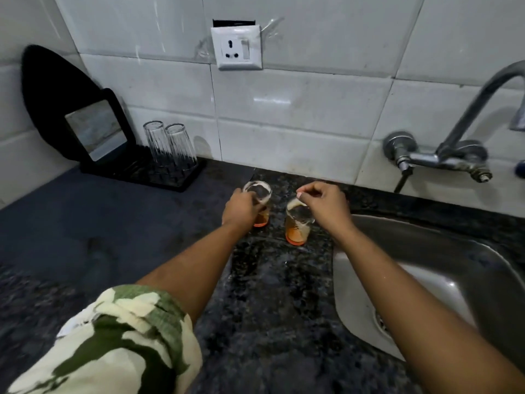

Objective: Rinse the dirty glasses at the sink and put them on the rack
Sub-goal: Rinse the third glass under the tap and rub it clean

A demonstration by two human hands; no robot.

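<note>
No readable text anywhere.

No letters, numbers, brand marks or labels can be made out on anything in view, glasses, socket plate and tap included.
</note>
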